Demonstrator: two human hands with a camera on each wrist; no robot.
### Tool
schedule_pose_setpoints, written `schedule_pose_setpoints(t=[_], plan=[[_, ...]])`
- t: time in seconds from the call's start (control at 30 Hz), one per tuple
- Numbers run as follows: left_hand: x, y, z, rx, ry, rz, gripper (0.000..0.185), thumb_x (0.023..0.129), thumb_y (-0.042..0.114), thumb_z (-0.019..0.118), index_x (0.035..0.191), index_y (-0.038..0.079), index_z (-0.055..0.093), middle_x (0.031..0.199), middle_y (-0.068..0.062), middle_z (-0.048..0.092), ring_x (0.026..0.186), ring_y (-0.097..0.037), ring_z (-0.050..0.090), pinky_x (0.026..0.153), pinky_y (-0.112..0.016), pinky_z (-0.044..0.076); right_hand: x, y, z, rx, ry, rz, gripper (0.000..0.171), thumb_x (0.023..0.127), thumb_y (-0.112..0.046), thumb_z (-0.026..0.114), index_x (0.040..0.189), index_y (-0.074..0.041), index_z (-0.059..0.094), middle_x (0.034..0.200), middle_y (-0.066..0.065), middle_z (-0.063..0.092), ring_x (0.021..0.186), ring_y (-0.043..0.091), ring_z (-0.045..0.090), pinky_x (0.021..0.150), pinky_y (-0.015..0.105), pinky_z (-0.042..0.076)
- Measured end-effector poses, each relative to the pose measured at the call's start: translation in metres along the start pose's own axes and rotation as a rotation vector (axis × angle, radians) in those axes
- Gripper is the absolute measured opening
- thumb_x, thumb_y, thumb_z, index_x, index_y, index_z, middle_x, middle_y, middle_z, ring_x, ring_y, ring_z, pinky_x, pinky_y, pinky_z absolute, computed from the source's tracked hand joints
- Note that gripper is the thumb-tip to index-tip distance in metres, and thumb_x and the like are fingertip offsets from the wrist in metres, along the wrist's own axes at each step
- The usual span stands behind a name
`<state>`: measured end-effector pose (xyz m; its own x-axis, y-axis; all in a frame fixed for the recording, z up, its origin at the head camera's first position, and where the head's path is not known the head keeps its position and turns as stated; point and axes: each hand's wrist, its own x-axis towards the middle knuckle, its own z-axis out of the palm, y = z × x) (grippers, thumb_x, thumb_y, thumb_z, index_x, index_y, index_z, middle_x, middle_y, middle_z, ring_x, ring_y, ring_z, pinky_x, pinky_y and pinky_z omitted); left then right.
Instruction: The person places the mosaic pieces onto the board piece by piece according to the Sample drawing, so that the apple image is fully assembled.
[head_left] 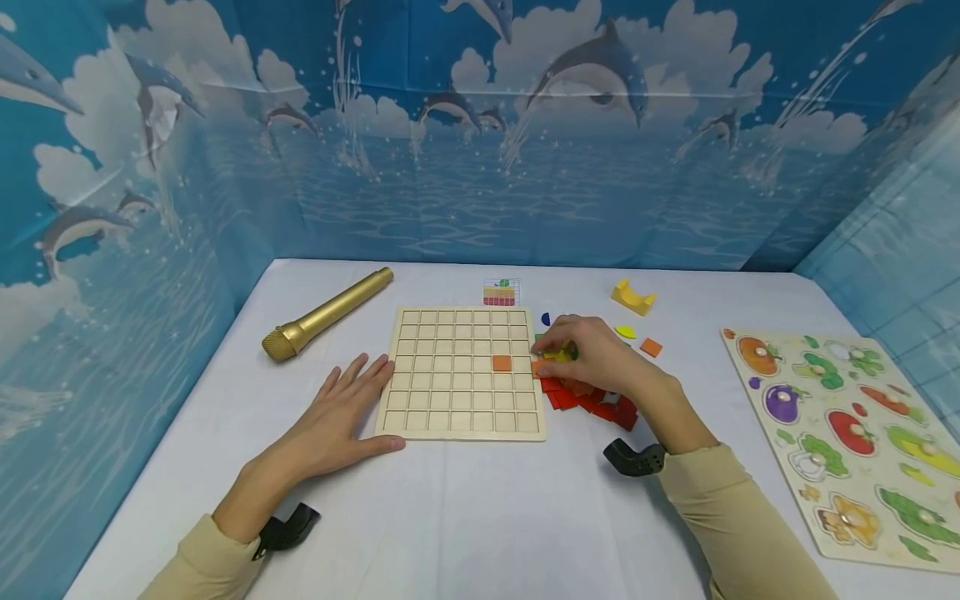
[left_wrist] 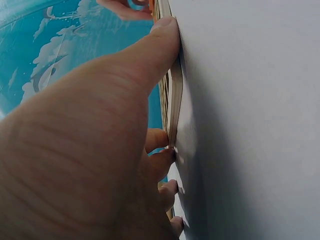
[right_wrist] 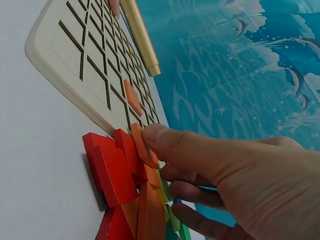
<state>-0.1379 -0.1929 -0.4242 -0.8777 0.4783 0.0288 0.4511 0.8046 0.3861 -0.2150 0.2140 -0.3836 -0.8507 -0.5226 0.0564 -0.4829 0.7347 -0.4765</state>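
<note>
In the head view a wooden grid board [head_left: 459, 398] lies on the table, with one orange square tile [head_left: 502, 363] in a cell. Beside its left edge rests my left hand [head_left: 339, 421], fingers spread. In the left wrist view its thumb [left_wrist: 162, 37] and fingertips touch the board's rim. My right hand [head_left: 600, 354] is over the pile of coloured pieces at the board's right edge. It pinches another orange tile [right_wrist: 140, 142], with the thumb against it in the right wrist view; the index fingertip is partly hidden there. Red tiles [right_wrist: 112, 172] lie below the hand.
A gold microphone [head_left: 326, 314] lies at the left. Behind the board is a small picture card [head_left: 501, 292]. A yellow stand-like piece [head_left: 633, 297], a loose orange tile [head_left: 651, 347] and a vegetable puzzle board [head_left: 817, 408] are to the right. Dolphin-print curtains [head_left: 465, 183] surround the table.
</note>
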Motion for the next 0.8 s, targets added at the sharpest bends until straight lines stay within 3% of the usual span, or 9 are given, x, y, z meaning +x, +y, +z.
schedule_pose_setpoints(t=[0.3,0.57,0.8], plan=[[0.0005,-0.0001,-0.0002,0.000,-0.003,-0.003,0.110,0.088,0.066,0.074,0.168,0.009,0.024,0.176,-0.009,0.023,0.164,-0.039,0.011,0.130,-0.064,0.006,0.0004,-0.0040,0.0005,0.001,0.001,0.000,0.029,0.087,-0.030,0.089,0.112,-0.016,0.082,0.102,-0.002,0.074,0.088,0.016,0.062,0.077,0.033,0.056],[0.0001,-0.0002,0.0001,0.000,-0.003,-0.010,0.110,0.088,0.066,0.074,0.168,0.009,0.025,0.176,-0.009,0.023,0.164,-0.039,0.011,0.130,-0.064,0.006,0.0005,-0.0064,0.0013,0.008,-0.028,0.002,0.024,0.087,-0.022,0.089,0.110,-0.017,0.082,0.103,-0.002,0.072,0.090,0.016,0.063,0.080,0.032,0.058],[0.0008,0.0002,-0.0006,-0.002,-0.005,-0.015,0.110,0.088,0.067,0.073,0.169,0.010,0.024,0.176,-0.009,0.023,0.164,-0.038,0.010,0.130,-0.065,0.006,0.0010,-0.0085,0.0065,0.026,0.046,-0.021,0.023,0.087,-0.021,0.089,0.108,-0.016,0.082,0.100,-0.003,0.072,0.088,0.015,0.065,0.079,0.033,0.059]])
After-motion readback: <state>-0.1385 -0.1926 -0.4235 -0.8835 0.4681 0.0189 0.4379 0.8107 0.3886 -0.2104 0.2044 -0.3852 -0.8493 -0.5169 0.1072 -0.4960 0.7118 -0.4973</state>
